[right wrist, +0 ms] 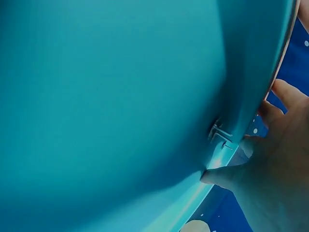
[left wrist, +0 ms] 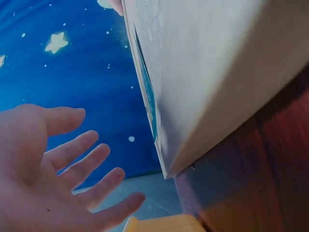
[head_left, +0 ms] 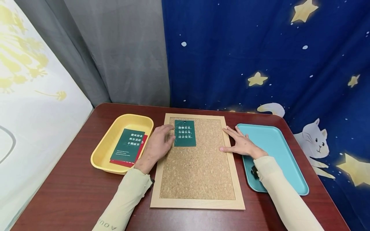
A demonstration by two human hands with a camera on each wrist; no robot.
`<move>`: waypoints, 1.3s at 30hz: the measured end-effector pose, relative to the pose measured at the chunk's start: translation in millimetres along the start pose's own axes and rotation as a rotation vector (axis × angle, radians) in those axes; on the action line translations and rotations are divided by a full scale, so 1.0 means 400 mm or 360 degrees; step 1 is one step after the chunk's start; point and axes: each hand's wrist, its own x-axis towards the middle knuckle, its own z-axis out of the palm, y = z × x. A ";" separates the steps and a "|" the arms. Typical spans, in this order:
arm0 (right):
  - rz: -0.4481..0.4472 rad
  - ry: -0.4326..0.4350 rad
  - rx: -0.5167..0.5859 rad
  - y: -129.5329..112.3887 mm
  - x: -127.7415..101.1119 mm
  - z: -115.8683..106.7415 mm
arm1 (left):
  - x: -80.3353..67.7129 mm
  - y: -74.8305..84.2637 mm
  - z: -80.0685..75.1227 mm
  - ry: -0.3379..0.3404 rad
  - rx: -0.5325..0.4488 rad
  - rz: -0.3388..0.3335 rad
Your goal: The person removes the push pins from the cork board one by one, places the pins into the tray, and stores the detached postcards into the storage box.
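Observation:
A wood-framed corkboard (head_left: 199, 173) lies between both hands. On its upper left part is a dark green card (head_left: 185, 141) with white writing and a small dot at its top edge. My left hand (head_left: 157, 142) is over the board's left edge, beside the card, fingers loosely extended; the left wrist view shows the palm holding nothing. My right hand (head_left: 241, 142) spreads its fingers over the board's right frame, thumb reaching inward. In the right wrist view its fingers lie along the rim of the blue tray (right wrist: 120, 96), close to small metal pins (right wrist: 219, 133) in the tray.
To the left, a yellow bin (head_left: 99, 154) holds a green card (head_left: 130, 144) atop a red card (head_left: 122, 163). The blue tray stands to the right on the dark red table (head_left: 72, 192). Curtains (head_left: 202, 57) hang behind the table's far edge.

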 end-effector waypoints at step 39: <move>-0.0005 0.0376 -0.0029 -0.079 0.063 -0.016 | 0.043 -0.023 0.013 -0.0421 0.0252 0.0041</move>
